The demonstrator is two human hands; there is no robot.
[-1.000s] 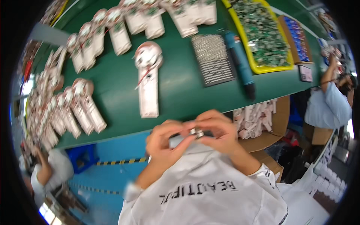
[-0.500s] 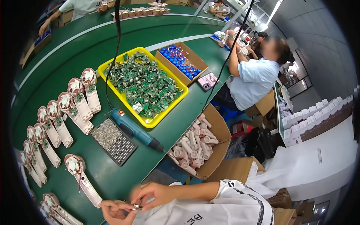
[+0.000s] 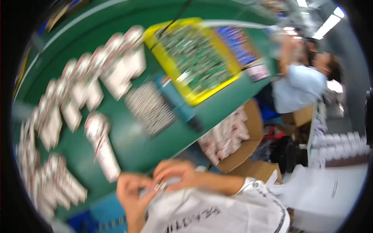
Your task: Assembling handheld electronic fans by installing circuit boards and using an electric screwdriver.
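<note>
In front of my chest, both hands are brought together with bent fingers. My left hand [image 3: 134, 194] and my right hand [image 3: 176, 174] pinch a small whitish, metallic piece [image 3: 159, 187] between them; blur hides its kind. Nearest to them on the green table lies a pale pink handheld fan housing [image 3: 107, 155], its round head away from me and a thin red wire along its side. A screw tray [image 3: 149, 110] full of small silvery screws lies beyond, with a blue-green electric screwdriver [image 3: 180, 103] beside it.
Rows of similar fan housings [image 3: 89, 91] stand at the left, with more at the near left [image 3: 58, 182]. A yellow tray [image 3: 190, 99] of green circuit boards, a box of blue parts [image 3: 237, 44] and a phone [image 3: 258, 72] lie beyond. A carton [image 3: 254, 124] holds pink housings; a co-worker [image 3: 299, 87] sits at right.
The view has swung, so the table and its contents appear shifted and blurred. My hands stay together at the small piece, now higher in the picture.
</note>
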